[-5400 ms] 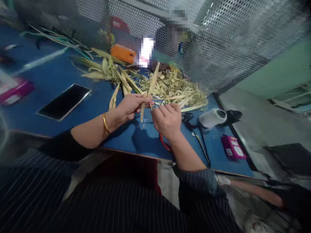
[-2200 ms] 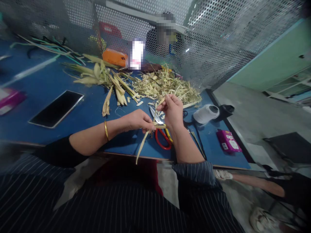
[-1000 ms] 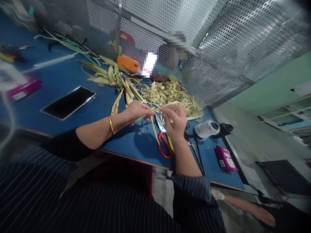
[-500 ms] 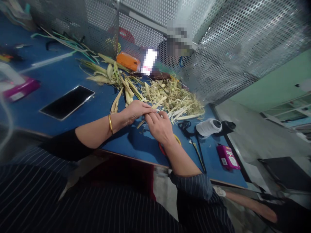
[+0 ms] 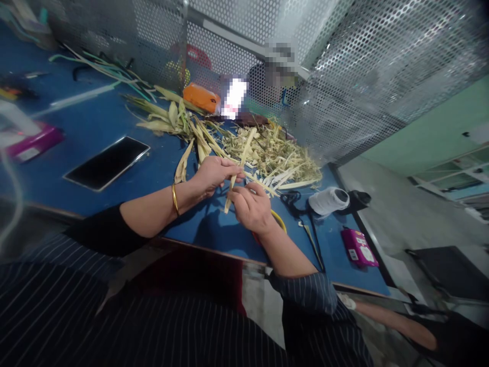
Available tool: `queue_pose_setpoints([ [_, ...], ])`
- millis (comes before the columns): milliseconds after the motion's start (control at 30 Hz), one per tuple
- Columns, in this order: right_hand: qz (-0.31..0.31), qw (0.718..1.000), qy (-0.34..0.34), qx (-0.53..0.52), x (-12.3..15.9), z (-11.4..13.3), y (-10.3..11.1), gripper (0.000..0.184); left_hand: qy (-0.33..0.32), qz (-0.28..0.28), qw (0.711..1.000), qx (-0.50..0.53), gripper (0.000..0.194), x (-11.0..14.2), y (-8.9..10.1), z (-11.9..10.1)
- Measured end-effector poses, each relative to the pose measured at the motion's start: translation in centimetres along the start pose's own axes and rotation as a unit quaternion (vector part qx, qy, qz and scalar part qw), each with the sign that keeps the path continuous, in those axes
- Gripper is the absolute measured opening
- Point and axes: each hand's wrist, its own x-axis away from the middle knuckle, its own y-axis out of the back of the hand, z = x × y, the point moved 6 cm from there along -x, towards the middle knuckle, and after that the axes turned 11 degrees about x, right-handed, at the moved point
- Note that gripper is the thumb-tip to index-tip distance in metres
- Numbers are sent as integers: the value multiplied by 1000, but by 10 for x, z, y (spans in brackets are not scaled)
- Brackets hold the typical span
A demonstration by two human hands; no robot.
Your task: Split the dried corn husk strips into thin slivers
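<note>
1. Pale strip (image 5: 247, 149): held above the blue table (image 5: 219, 238), tilted, upper end over the shredded heap (image 5: 282, 153). Another pale strip seems to cross it at the fingers; joined or just overlapping, can't tell.
2. Left hand (image 5: 213, 174): thumb and fingers pinching the strip near its middle.
3. Right hand (image 5: 254, 209): fingers curled by the strip's lower part. Can't tell if it grips anything.
4. Progress, my read: mid-handling. Strip is separate from the leaf bundle (image 5: 178, 117); lower end hangs free. No fastening visible on it. Plenty of long leaves in the bundle look unshredded; the heap is already fine pieces. Amount left: can't tell.
5. Yellow handle (image 5: 282, 221) under the right wrist, red one partly hidden beside it.
6. White spool (image 5: 324, 202) beyond the right wrist, dark spool (image 5: 359, 203) just beside it. Purple packet (image 5: 359, 247) near the table's right end.
7. Phone (image 5: 109, 163) flat, left of the left hand.
</note>
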Motion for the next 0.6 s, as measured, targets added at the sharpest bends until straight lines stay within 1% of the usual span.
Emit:
queue_pose_setpoints([
  [67, -10, 1000, 3, -9, 0, 1, 2, 25, -3, -2, 1000, 10, 13, 0, 0, 1],
  [233, 4, 1000, 17, -26, -1, 8, 1, 24, -6, -3, 1000, 28, 13, -3, 1, 8],
  [333, 44, 998, 31, -35, 0, 11, -4, 25, -7, -4, 1000, 23, 16, -5, 2, 8],
  [400, 71, 996, 22, -49, 0, 9, -8, 25, -11, 1, 1000, 14, 20, -5, 4, 5],
  [433, 73, 996, 2, -52, 0, 5, -8, 25, -16, 2, 1000, 6, 22, -5, 5, 3],
  [467, 66, 996, -35, -46, 0, -2, -7, 24, -22, 3, 1000, -3, 24, -5, 6, 0],
  [533, 50, 987, -153, -9, 3, -23, -5, 28, -36, 9, 999, -21, 25, -3, 8, -5],
  [600, 63, 964, -258, 15, 10, -43, -7, 27, -38, 22, 999, -31, 26, -2, 6, -9],
])
